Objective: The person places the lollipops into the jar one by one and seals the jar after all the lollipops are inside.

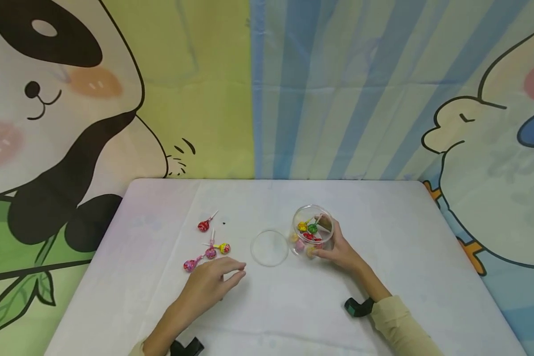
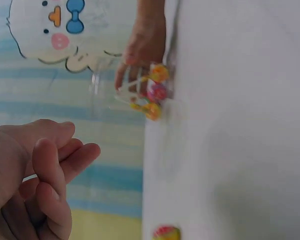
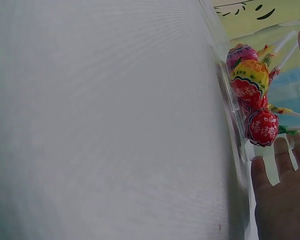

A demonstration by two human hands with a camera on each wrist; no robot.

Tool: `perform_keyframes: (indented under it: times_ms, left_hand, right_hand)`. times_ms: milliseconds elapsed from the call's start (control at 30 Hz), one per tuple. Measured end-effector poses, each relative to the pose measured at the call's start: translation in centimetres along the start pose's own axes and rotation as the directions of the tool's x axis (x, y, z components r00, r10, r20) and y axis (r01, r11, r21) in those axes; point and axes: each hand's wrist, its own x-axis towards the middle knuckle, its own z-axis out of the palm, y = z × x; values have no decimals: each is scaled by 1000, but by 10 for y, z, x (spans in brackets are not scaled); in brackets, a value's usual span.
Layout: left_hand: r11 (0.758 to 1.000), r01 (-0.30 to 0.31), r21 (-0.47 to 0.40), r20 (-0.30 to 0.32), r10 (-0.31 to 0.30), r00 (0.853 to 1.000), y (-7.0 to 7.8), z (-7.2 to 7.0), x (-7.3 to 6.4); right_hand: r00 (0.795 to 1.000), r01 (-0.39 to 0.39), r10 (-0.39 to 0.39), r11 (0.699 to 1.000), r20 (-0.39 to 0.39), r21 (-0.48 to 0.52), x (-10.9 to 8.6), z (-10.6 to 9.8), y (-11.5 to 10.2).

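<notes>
Jar (image 1: 295, 225) looks clear glossy plastic, lollipop wrappers (image 3: 262, 128) v. shiny film, table cover (image 1: 276, 301) matt w/ faint creases.

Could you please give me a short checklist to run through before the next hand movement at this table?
1. Jar steadied: ok; the right hand grips the clear jar at its side.
2. Jar mouth uncovered: ok; the clear round lid lies flat on the table beside it.
3. Left hand free: ok; it holds nothing visible.
4. Loose lollipops within reach: ok; four lie close to the left hand.
5. Loose lollipops well separated: not ok; three are bunched, and only the red lollipop lies apart.
6. Exact count inside the jar: cannot tell; the candies there overlap.
</notes>
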Motion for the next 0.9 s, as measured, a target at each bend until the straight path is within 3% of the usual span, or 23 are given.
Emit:
perform_keyframes:
  times_ms: [100, 167, 233, 300, 433, 633, 767, 900]
  left_hand:
    - [993, 110, -35, 0, -110, 994, -10, -1, -25]
    - [980, 186, -64, 12, -186, 982, -13, -3, -38]
    - [965, 251, -81, 18, -250, 968, -14, -5, -47]
    - [957, 277, -85, 11, -277, 961, -15, -7, -52]
    - [965, 246, -88, -35, -249, 968, -20, -9, -55]
    - [988, 151, -38, -65, -153, 986, -29, -13, -42]
    - [991, 133, -20, -48, -134, 990, -31, -16, -32]
    - [987, 156, -22, 7, -156, 988, -33, -17, -22]
  right_hand:
    - [1000, 0, 0, 1000, 1, 2, 0, -1, 1]
    - [1000, 14, -14, 1000, 4, 6, 0, -1, 2]
    - [1000, 17, -17, 1000, 2, 15, 0, 0, 3]
    - [1000, 14, -14, 1000, 1, 10, 0, 0, 3]
    - [1000, 2, -2, 1000, -7, 10, -1, 0, 2]
    - [1000, 28, -28, 999, -10, 37, 0, 0, 4]
    - [999, 33, -33, 998, -6, 47, -1, 1, 5]
    - [1000, 27, -27, 999, -10, 38, 0, 1, 3]
